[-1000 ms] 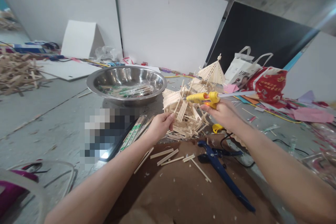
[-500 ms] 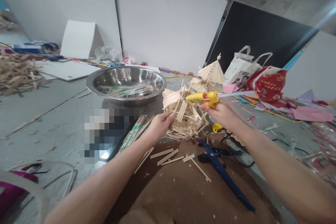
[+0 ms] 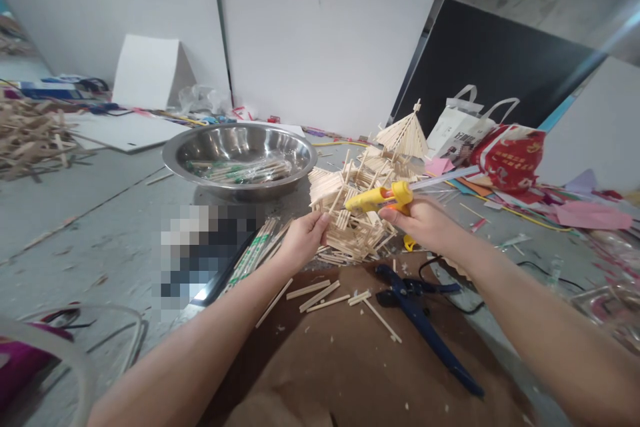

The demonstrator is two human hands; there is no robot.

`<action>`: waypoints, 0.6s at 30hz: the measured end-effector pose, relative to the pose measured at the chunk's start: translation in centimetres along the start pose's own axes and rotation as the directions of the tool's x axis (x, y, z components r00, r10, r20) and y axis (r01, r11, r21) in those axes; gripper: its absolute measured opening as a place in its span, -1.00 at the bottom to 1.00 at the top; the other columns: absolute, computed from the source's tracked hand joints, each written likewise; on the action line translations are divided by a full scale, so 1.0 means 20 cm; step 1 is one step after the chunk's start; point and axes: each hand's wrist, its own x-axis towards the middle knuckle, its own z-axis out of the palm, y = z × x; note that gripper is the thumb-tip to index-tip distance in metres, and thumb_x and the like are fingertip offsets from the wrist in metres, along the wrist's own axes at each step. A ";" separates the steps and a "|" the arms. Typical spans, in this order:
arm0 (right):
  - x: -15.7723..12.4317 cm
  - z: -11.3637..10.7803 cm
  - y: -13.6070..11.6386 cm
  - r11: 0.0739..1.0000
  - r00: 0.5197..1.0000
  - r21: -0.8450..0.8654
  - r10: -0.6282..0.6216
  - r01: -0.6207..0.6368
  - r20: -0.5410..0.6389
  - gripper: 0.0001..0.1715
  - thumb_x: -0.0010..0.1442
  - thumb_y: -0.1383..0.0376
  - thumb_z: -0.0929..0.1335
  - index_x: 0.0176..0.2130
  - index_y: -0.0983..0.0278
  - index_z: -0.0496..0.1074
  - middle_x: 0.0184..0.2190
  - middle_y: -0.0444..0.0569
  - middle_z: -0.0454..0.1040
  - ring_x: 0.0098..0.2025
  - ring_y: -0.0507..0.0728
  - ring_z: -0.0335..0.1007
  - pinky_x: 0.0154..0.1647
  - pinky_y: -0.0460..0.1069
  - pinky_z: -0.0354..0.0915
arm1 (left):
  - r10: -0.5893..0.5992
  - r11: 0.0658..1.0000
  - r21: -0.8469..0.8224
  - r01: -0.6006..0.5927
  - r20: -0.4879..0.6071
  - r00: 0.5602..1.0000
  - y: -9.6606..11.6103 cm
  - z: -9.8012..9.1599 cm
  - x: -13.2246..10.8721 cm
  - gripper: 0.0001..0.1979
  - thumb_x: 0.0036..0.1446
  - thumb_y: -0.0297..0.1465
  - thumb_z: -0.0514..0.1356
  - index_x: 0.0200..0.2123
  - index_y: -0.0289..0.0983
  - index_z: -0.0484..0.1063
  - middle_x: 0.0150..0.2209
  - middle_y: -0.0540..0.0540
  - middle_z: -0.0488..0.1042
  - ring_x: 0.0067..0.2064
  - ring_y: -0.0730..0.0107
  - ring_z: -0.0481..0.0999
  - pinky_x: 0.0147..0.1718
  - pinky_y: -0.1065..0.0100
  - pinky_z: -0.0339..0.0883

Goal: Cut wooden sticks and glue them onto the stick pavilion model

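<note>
Two white boards point(image 3: 320, 33) and a black board point(image 3: 490, 60) lean at the far side, and in front of them a wide steel bowl point(image 3: 235, 140) stands on the concrete floor point(image 3: 75, 213) with wrapped sticks lying in it. Just right of the bowl sits the stick model point(image 3: 333, 190), at the far edge of a brown mat point(image 3: 325, 360), with a small pointed stick roof point(image 3: 405, 133) behind it. Blue cutters point(image 3: 425, 327) lie on the mat to the right, and loose cut sticks point(image 3: 320, 293) lie near its middle. The left hand point(image 3: 303, 240) has its grip closed on the model's near left edge. The right hand point(image 3: 423, 223) is clamped round a yellow glue gun point(image 3: 380, 197), whose nozzle points left and down into the model, close to the left fingertips. Judging from this, the main risk is hot glue running onto those fingers, since the tip works so near them. Too hard a pinch could also crack a glued joint, and the dark cord trailing under the right arm could snag and jerk the nozzle off its spot.
</note>
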 end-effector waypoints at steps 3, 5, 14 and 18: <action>0.01 0.01 -0.01 0.999 1.000 -0.043 -0.013 0.013 0.013 -0.55 0.03 -0.04 0.13 -0.40 0.21 0.36 -0.51 -0.08 0.42 -0.44 0.10 0.33 -0.48 -0.04 0.18 | 0.005 1.000 -0.010 -0.005 -0.009 1.000 0.00 0.00 0.00 -0.59 0.04 -0.17 -0.13 -0.68 -0.29 0.19 -0.75 0.09 0.13 -0.67 0.59 0.12 -0.64 0.50 0.01; 0.01 0.01 -0.02 0.997 0.999 -0.077 -0.027 0.029 0.038 -0.53 0.04 -0.04 0.12 -0.40 0.22 0.37 -0.51 -0.07 0.42 -0.44 0.10 0.33 -0.47 -0.05 0.18 | 0.006 1.000 -0.010 -0.006 -0.004 1.000 0.01 0.00 0.00 -0.60 0.04 -0.18 -0.12 -0.69 -0.29 0.19 -0.76 0.09 0.12 -0.67 0.59 0.12 -0.64 0.50 0.00; 0.01 0.01 -0.02 0.991 0.998 -0.128 -0.044 0.049 0.040 -0.50 0.05 -0.05 0.10 -0.39 0.24 0.37 -0.46 -0.04 0.43 -0.39 0.11 0.32 -0.43 -0.04 0.17 | -0.020 0.998 -0.061 0.023 0.038 0.999 0.03 0.01 0.00 -0.59 0.04 -0.18 -0.11 -0.70 -0.29 0.19 -0.79 0.10 0.09 -0.70 0.60 0.09 -0.67 0.51 -0.03; 0.01 0.01 -0.03 0.992 0.998 -0.119 -0.036 0.041 0.042 -0.50 0.04 -0.06 0.10 -0.37 0.23 0.37 -0.45 -0.04 0.43 -0.39 0.11 0.32 -0.43 -0.04 0.17 | -0.037 0.997 -0.064 0.042 0.069 0.997 0.04 0.01 0.00 -0.59 0.04 -0.17 -0.12 -0.70 -0.29 0.18 -0.80 0.10 0.10 -0.70 0.60 0.09 -0.67 0.51 -0.02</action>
